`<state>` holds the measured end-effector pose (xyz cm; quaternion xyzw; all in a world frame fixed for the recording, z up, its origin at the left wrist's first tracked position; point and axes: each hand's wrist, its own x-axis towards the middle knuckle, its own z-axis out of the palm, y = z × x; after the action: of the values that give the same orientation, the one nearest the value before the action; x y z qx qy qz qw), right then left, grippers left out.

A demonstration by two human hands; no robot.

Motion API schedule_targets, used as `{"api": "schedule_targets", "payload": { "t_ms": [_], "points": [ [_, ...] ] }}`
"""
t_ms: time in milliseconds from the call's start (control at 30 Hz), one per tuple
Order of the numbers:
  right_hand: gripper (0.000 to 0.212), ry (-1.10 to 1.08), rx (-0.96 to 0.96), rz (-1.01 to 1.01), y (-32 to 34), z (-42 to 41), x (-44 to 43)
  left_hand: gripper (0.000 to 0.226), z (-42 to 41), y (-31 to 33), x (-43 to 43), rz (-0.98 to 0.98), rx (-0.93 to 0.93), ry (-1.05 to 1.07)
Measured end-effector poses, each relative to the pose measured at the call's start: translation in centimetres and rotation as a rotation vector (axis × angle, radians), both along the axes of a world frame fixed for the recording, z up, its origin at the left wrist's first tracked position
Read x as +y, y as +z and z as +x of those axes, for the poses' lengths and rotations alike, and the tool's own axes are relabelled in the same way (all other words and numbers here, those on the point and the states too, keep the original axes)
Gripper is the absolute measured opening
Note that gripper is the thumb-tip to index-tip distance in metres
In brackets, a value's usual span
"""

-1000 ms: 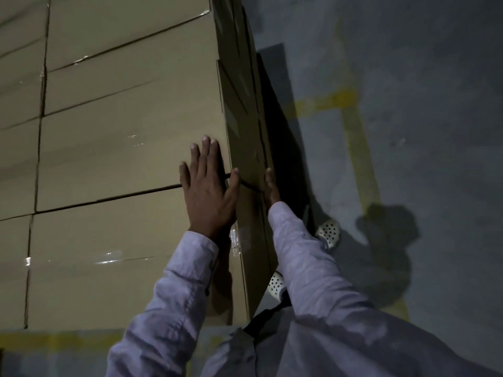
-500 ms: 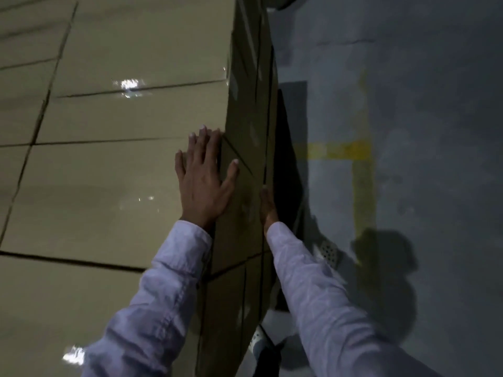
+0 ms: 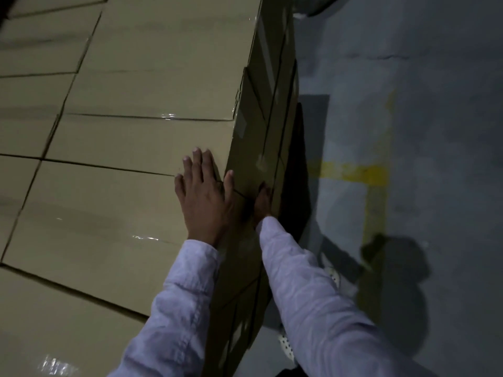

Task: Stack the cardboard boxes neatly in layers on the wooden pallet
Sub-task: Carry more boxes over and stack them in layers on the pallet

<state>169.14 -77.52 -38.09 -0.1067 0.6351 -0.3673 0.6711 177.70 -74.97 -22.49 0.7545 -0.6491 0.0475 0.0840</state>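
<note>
I look down on the top layer of cardboard boxes (image 3: pixel 168 85), which fills the left of the view in tight rows with thin dark seams between them. My left hand (image 3: pixel 202 197) lies flat on the near right box (image 3: pixel 109 208), fingers straight and together, with the thumb reaching over the right edge; it holds nothing and only presses. My right hand (image 3: pixel 262 202) rests against the shaded side face of the stack just beside that edge. It looks flat against the cardboard and grips nothing, though the dim light hides most of its fingers.

The stack drops away to the grey floor (image 3: pixel 422 104) on the right, where a yellow line (image 3: pixel 353 174) runs. I cannot see the wooden pallet, which I take to be hidden under the load.

My judgement is that the stacking is far along. Several layers show on the side face, and the top reads level. What looks left is squaring this corner, since one box further along the right edge seems to sit slightly out of line.
</note>
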Motion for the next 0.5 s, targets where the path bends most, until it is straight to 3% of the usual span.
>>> {"api": "schedule_targets", "payload": {
  "t_ms": [100, 233, 300, 400, 467, 500],
  "points": [
    [0.059, 0.045, 0.041, -0.108, 0.3, -0.3, 0.0, 0.073, -0.2, 0.0, -0.2, 0.028, -0.001, -0.003],
    [0.073, 0.018, -0.073, 0.031, 3.0, -1.0, -2.2, 0.072, -0.4, 0.1, 0.0, 0.047, -0.006, -0.010],
    [0.093, 0.035, -0.120, 0.099, 3.0, -1.4, -3.3, 0.071, -0.3, 0.2, 0.3, 0.048, 0.000, -0.011],
    [0.135, 0.067, -0.043, 0.124, -2.6, -1.8, -6.0, 0.071, -0.6, 0.5, -0.2, 0.038, 0.034, 0.017],
    [0.136, 0.091, -0.006, 0.138, -1.9, -2.8, -8.5, 0.070, -1.1, 1.1, -2.0, 0.001, 0.046, 0.005],
    [0.126, 0.106, -0.005, 0.137, -0.7, -3.4, -9.9, 0.069, -1.5, 1.5, -3.5, -0.009, 0.056, -0.005]
  ]
}}
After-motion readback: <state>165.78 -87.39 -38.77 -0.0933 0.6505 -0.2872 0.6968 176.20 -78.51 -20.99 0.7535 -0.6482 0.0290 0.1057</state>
